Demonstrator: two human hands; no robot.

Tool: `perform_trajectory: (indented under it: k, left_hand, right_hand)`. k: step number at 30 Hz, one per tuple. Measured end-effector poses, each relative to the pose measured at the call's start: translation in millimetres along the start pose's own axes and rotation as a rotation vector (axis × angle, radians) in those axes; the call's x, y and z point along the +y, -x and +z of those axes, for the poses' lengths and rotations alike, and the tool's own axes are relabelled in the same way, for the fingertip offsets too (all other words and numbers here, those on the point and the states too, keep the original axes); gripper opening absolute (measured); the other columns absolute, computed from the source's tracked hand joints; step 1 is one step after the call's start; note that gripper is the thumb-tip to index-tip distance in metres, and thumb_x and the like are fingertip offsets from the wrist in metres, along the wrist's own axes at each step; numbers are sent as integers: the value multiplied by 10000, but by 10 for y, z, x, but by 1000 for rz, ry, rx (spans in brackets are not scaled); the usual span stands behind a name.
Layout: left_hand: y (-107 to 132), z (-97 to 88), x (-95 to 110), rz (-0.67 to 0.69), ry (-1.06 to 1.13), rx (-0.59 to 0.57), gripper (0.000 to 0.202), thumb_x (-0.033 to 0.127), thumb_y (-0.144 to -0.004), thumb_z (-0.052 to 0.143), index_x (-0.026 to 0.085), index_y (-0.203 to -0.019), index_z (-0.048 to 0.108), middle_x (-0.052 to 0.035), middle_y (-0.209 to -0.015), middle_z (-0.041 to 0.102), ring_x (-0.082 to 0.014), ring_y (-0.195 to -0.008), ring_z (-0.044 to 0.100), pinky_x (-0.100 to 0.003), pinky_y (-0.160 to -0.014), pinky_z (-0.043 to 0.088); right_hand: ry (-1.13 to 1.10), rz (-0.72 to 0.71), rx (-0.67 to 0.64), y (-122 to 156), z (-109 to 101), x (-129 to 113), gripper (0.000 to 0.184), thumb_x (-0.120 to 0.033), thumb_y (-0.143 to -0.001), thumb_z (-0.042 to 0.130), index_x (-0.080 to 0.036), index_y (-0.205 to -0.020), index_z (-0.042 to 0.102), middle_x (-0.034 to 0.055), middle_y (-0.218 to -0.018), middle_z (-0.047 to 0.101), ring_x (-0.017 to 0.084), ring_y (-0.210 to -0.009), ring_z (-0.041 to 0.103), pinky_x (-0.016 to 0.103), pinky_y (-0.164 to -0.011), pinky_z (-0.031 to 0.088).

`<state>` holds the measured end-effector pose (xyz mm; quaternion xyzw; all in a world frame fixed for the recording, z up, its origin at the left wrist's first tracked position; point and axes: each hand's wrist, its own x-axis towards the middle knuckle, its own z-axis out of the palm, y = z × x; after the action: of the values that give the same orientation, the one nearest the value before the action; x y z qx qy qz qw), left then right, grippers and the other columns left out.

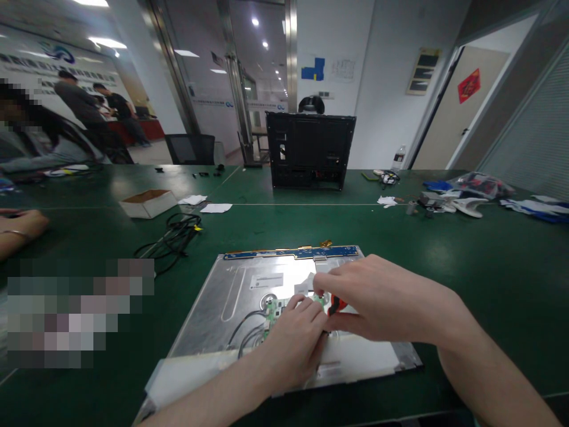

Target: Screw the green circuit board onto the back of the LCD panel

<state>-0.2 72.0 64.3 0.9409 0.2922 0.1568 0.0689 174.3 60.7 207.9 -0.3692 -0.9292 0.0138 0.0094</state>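
Observation:
A flat metal display panel lies back-side up on the green table, with a blue circuit strip along its far edge. A small green circuit board with grey cables sits on the panel's middle. My left hand rests on that board with its fingers curled and pressed down. My right hand is closed around a tool with a red and black handle, held just beside the left fingers.
A black metal chassis stands upright at the table's far side. A coil of black cable and a small open cardboard box lie to the left. Loose parts and blue-white bags clutter the right. Another person's hand rests at far left.

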Motion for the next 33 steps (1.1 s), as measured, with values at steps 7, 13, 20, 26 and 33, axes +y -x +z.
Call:
perform_trajectory:
  k: [7, 13, 20, 26, 33]
  left_hand:
    - [4, -7, -4, 11, 14, -8, 143, 142, -876, 460, 192, -967, 558, -76, -1023, 628, -251, -972, 567, -462, -927, 380]
    - [-1, 19, 0, -11, -3, -12, 129, 149, -875, 494, 192, -976, 562, -70, -986, 635, -249, -949, 579, -463, -942, 368]
    - [2, 18, -2, -12, 9, 0, 162, 135, -874, 487, 194, -1005, 563, -70, -1012, 636, -255, -967, 574, -462, -932, 374]
    - [2, 14, -1, -3, 12, 6, 113, 141, -873, 484, 187, -936, 567, -67, -983, 643, -242, -949, 576, -461, -948, 364]
    - [-4, 6, 6, -25, 17, -7, 147, 136, -858, 482, 191, -954, 579, -76, -1008, 633, -252, -980, 568, -465, -967, 361]
  right_hand:
    - [56, 80, 16, -14, 20, 25, 106, -313, -896, 528, -214, -864, 546, 4, -751, 662, 186, -647, 610, 285, -502, 269]
    - [24, 36, 14, 10, 8, 8, 73, -220, -842, 536, -204, -910, 515, 22, -828, 675, 188, -709, 613, 280, -535, 305]
    - [51, 83, 8, -7, 13, 4, 88, -298, -873, 554, -210, -877, 546, 12, -776, 672, 192, -672, 619, 281, -511, 282]
    - [51, 66, -5, -4, -1, 8, 56, -254, -868, 536, -205, -895, 534, 22, -807, 680, 196, -702, 633, 291, -521, 307]
    - [33, 43, 9, 8, 5, -4, 90, -281, -867, 551, -209, -913, 522, 21, -829, 677, 192, -725, 626, 282, -536, 322]
